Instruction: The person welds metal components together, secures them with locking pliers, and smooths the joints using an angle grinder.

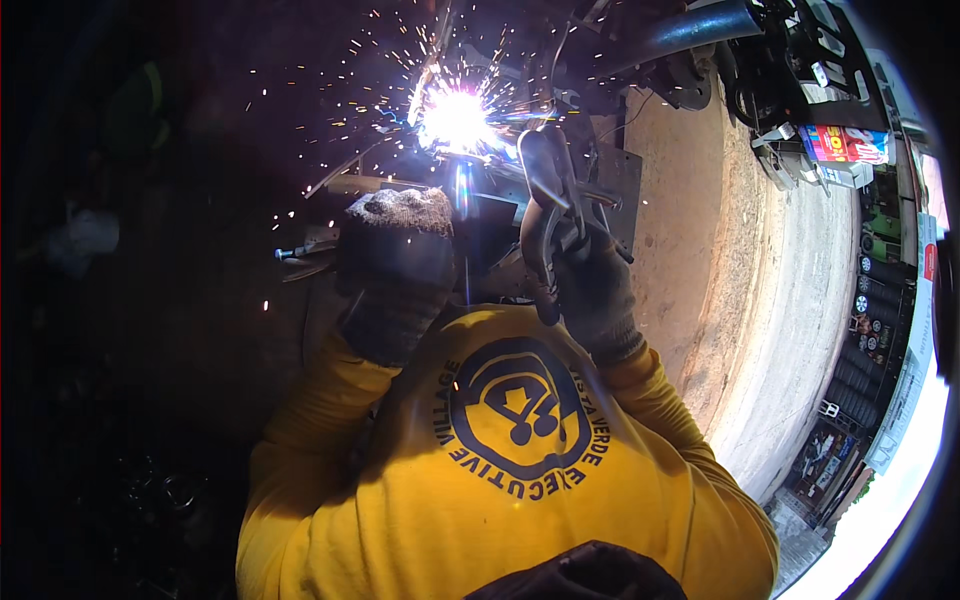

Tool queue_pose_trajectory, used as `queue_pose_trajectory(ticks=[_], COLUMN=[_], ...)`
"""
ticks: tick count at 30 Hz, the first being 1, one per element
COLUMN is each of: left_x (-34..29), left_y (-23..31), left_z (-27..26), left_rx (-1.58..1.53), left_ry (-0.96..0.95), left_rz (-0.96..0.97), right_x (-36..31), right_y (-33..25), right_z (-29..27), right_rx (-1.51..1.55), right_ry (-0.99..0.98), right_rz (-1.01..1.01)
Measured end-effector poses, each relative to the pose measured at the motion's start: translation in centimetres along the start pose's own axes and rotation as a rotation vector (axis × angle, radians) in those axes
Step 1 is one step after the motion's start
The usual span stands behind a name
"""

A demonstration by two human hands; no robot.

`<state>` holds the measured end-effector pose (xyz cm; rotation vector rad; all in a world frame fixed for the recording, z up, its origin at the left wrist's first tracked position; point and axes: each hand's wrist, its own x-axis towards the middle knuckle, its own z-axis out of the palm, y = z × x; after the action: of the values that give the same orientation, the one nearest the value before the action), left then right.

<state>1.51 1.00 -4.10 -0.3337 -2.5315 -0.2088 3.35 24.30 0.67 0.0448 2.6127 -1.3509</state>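
Observation:
A blinding white welding arc (462,122) burns over the metalwork in front of me and throws sparks. Just below it, on the left, is my left hand (398,260) in a dark knit glove. Its fingers look curled closed; whatever they may hold is hidden. My gloved right hand (592,285), right of the arc, is wrapped round the lower part of a shiny metal locking clamp (545,180). The clamp's curved jaws point up, away from me. Under the arc, parts of a metal plate (625,195) and bars show; glare and shadow hide the joint itself.
A blue metal tube (705,28) and dark machinery (790,70) stand at the upper right. A colourful package (845,144) lies near them. Bare brown ground (675,270) runs along the right, with shelves of tires (865,350) beyond. Deep shadow covers the left side.

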Motion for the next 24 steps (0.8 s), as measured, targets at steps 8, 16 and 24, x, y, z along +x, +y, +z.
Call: queue_pose_trajectory(ticks=[8, 16, 24], left_x=[2.7, 0.6, 1.9], left_y=[-1.8, -1.0, -0.5], left_z=[-4.9, -0.9, -2.0], left_rx=[0.298, 0.283, 0.064], left_ry=[-0.217, -0.311, -0.267], left_rz=[0.340, 0.330, -0.048], right_x=[-0.9, -0.5, -0.4], right_y=[-1.0, -0.3, -1.4], right_z=[-0.1, -0.9, -0.9], right_rx=[0.052, 0.056, -0.067], right_ry=[0.076, 0.034, 0.029], right_rz=[-0.307, -0.170, -0.113])
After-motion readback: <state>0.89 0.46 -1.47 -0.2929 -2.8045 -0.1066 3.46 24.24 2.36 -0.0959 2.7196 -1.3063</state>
